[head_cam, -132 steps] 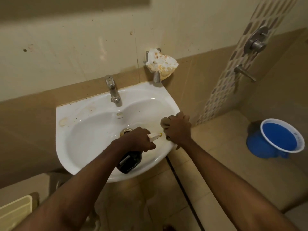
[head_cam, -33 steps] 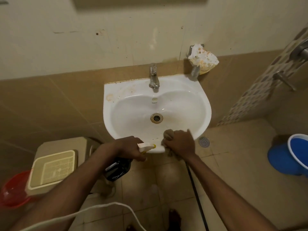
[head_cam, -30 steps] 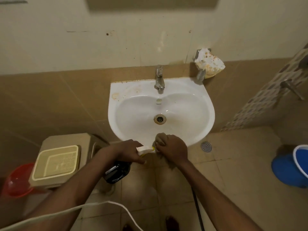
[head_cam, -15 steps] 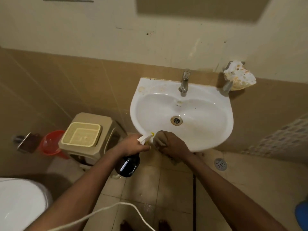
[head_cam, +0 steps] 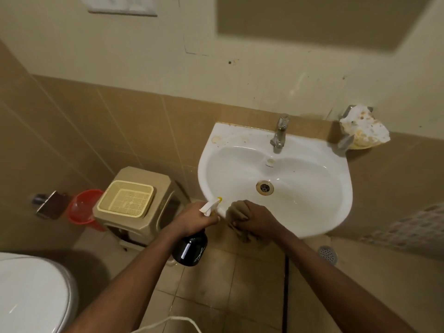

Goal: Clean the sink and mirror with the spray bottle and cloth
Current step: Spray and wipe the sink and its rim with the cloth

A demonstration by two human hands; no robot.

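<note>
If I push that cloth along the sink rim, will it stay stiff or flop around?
Probably floppy: the cloth is bunched in the right hand and a loose tail droops below the sink rim. It looks light, so it likely drags and folds rather than slides flat.

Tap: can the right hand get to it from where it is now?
Probably yes. The right hand grips the cloth at the sink's front rim; only open basin lies between it and the tap. It would carry the cloth along.

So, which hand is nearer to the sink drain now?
The right hand. It grips the cloth on the sink's front rim, just below the drain. The left hand holds the spray bottle outside the rim, farther left.
</note>
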